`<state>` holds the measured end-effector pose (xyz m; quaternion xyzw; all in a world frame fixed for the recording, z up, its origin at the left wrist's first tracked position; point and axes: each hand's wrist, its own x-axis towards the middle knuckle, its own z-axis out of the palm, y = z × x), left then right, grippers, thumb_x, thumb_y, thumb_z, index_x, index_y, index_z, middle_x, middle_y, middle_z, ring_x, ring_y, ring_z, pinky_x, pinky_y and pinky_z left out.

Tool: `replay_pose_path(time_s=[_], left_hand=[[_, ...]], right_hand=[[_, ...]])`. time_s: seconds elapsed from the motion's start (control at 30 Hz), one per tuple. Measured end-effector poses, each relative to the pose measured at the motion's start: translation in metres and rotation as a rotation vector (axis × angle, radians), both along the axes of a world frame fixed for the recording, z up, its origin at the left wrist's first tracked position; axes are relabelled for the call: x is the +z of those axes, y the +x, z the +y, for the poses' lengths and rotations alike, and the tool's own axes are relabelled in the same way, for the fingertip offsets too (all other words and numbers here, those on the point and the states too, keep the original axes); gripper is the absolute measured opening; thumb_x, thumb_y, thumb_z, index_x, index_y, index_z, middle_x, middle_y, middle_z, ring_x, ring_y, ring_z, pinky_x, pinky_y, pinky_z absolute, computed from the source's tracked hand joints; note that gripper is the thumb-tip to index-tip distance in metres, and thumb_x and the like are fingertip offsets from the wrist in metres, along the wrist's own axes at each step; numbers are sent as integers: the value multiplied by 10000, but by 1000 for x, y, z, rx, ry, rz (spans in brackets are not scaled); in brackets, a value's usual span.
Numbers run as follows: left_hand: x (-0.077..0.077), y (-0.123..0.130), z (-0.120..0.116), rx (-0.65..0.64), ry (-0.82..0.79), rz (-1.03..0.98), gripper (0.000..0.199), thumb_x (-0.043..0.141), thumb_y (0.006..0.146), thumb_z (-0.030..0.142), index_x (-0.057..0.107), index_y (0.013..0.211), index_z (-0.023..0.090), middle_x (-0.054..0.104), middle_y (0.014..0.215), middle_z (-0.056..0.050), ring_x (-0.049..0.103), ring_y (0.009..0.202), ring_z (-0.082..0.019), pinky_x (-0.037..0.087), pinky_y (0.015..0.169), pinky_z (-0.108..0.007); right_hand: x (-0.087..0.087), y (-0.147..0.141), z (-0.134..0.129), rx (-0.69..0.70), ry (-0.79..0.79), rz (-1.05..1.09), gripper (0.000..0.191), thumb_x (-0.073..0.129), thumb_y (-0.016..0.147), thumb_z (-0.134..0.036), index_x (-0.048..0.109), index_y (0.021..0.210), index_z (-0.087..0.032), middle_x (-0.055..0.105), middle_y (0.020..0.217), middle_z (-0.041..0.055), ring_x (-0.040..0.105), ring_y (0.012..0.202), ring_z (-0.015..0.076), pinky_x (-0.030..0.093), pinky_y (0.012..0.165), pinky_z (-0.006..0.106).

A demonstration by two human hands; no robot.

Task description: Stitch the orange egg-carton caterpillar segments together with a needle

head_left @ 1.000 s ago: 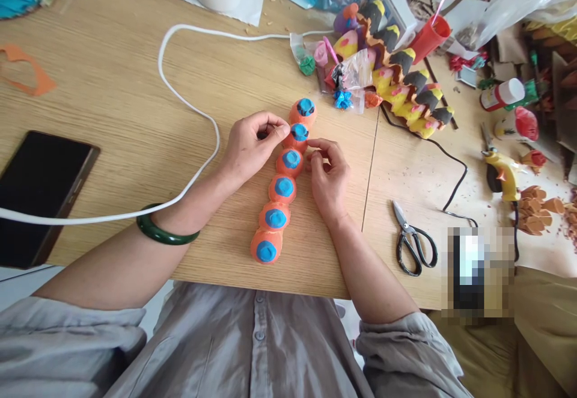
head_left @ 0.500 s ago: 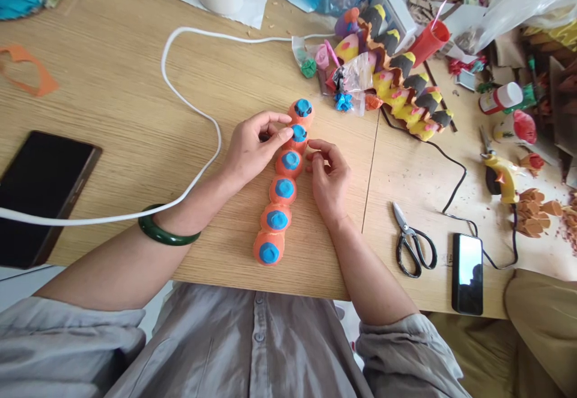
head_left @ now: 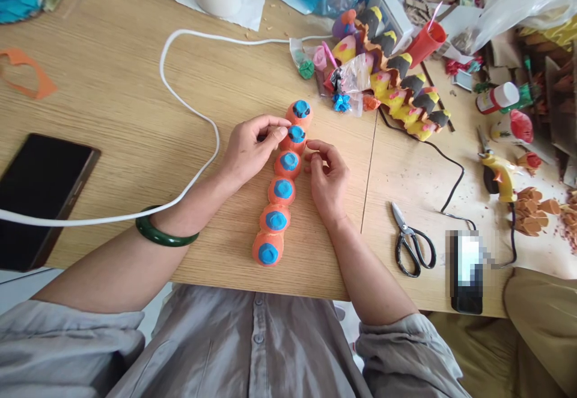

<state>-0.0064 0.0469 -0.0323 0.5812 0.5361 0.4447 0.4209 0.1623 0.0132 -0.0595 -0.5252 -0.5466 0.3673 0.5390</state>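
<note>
My left hand (head_left: 255, 150) has thumb and index finger narrowly apart at the left edge of the second bump from the top; whether they pinch its rim or anything small, I cannot tell. My right hand (head_left: 330, 181) is loosely curled, its index fingertip at that bump's right side, seemingly touching; its palm is hidden. Between them they probably keep the piece from rolling or sliding.

The orange strip (head_left: 282, 189), six joined bumps, lies at mid-frame, slanting down to the lower centre. Its blue caps (head_left: 283, 189) face up, perhaps so I can see them squarely; the top two carry dark bits.

Farther out, a white cable (head_left: 215, 122) loops left of the strip and over my forearm near the green bangle (head_left: 166, 234). The scissors (head_left: 408, 229) rest at lower right, handles towards me, likely for easy reach. Upper right, yellow-and-black scalloped pieces (head_left: 399, 88) lie beside small plastic bags (head_left: 356, 74).
</note>
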Motion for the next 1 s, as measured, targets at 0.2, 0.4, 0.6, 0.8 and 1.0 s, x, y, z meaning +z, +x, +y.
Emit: replay_pose_path(time_s=[0.2, 0.4, 0.6, 0.8, 1.0], left_hand=[[0, 0, 0, 17, 0, -41, 195, 669, 920, 257, 783, 1058, 179, 686, 769, -4, 556, 644, -117, 427, 585, -236], [-4, -5, -2, 55, -20, -211, 149, 690, 907, 247, 799, 1004, 214, 505, 617, 36, 416, 536, -96, 312, 464, -219], [11, -3, -12, 13, -56, -624, 272, 675, 775, 121, 789, 1005, 213, 584, 731, 32, 474, 569, -66, 470, 539, -186], [10, 2, -26, -140, -77, -712, 368, 670, 885, 198, 747, 1244, 225, 788, 1166, -70, 762, 1074, -191, 633, 1000, -370], [8, 0, -38, -239, 56, -390, 561, 631, 1015, 396, 536, 1559, 304, 750, 1337, -117, 779, 1124, -276, 667, 947, -426]], right_hand=[[4, 1, -1, 10, -16, -8, 191, 518, 959, -179, 683, 1040, -233, 769, 1089, 37, 717, 868, 144, 589, 730, 304], [2, 1, -1, 1, -13, -5, 180, 515, 962, -193, 674, 1033, -235, 744, 1072, 32, 698, 821, 131, 583, 687, 284], [9, -1, -6, -85, 69, -13, 223, 463, 975, -164, 661, 1050, -235, 696, 1099, 50, 661, 817, 130, 558, 590, 250], [19, 0, -12, -137, 292, -177, 229, 502, 1023, -175, 664, 1149, -276, 666, 1148, 54, 669, 981, 166, 591, 703, 296], [23, 1, -16, -39, 470, -348, 307, 602, 1004, -246, 661, 1296, -323, 661, 1103, 73, 652, 970, 217, 601, 675, 370]])
